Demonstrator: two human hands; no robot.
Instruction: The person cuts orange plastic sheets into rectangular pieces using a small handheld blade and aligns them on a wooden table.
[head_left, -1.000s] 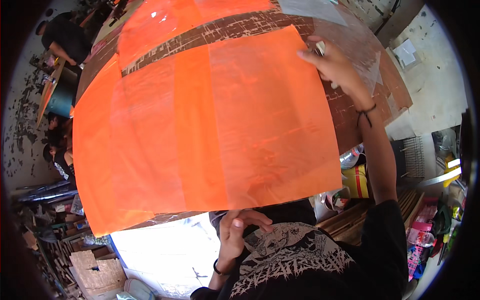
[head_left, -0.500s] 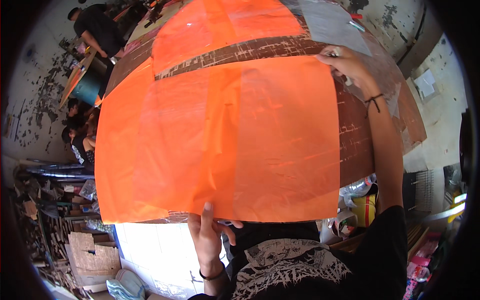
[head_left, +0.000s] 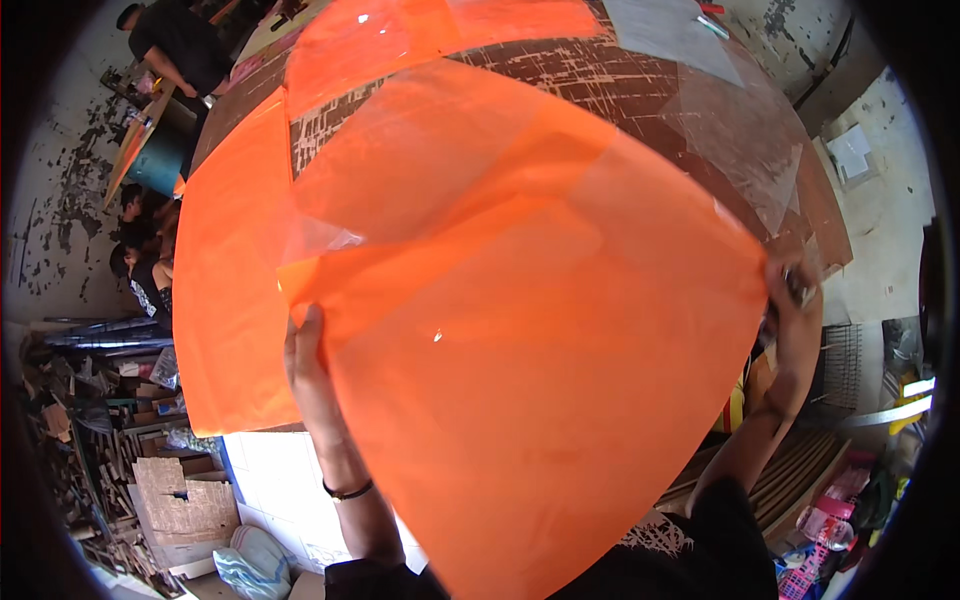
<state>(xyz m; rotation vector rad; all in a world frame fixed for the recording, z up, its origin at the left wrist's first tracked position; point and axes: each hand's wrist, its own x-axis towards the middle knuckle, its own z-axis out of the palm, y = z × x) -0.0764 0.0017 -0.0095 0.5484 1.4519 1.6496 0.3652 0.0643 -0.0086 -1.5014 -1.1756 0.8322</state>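
A thin orange sheet (head_left: 560, 370), apparently plastic film, is lifted off the table and turned askew, its near part hanging toward my body. At its left edge my left hand (head_left: 312, 365) is closed, thumb on top. My right hand (head_left: 792, 300) is closed on the sheet's right corner; a small dark, shiny thing also shows among its fingers, too blurred to name. More orange sheet (head_left: 230, 300) lies flat at the table's left, and another orange sheet (head_left: 350, 50) lies at the far side. The brown table top (head_left: 640, 105) carries many pale cut marks.
Clear film (head_left: 735, 130) and a greyish sheet (head_left: 650, 35) lie at the table's far right, near a small pale blue stick (head_left: 713, 27). A person in black (head_left: 180, 45) stands far left; others sit below. Wood scraps (head_left: 100, 450) and torn cardboard (head_left: 185, 500) are piled at left.
The orange sheet has come up off the table and turned clockwise. My right hand has moved nearer and rightward with its corner; my left hand has shifted left and farther, onto the sheet's edge.
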